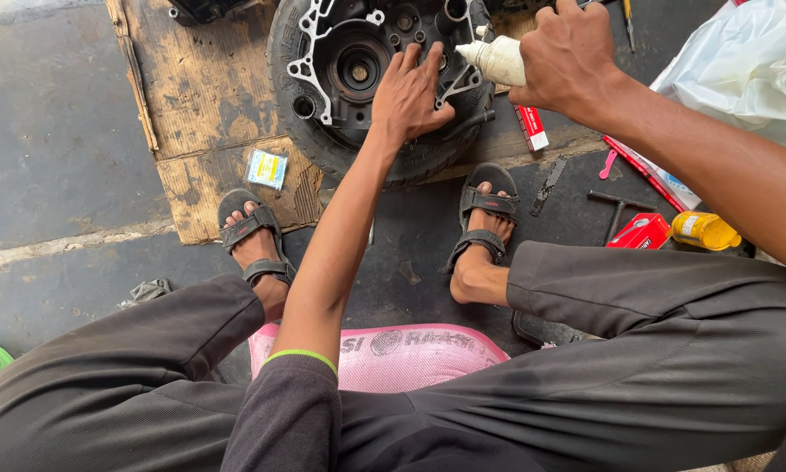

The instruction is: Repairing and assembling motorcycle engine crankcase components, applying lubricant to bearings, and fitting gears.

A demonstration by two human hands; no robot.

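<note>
Resting flat on the dark metal engine casing, the left hand has its fingers spread open, pressing on the metal and gripping nothing. The casing sits inside a small black tyre, which lies on its side on a stained sheet of cardboard at the far side of the floor. The right hand is closed around a small white squeeze bottle, tilted so its nozzle points left toward the casing, just beside the left hand's fingertips.

A small blue and white packet lies on the near left corner of the cardboard. To the right of the tyre a red and white box rests at the cardboard's edge. Further right on the floor lie a dark T-shaped tool, a red box, a yellow bottle on its side and a pink plastic piece. A white plastic bag fills the far right corner.

The person sits on a pink sack, in dark trousers, with sandalled feet planted near the tyre: the left foot on the cardboard's near edge, the right foot on the floor.
</note>
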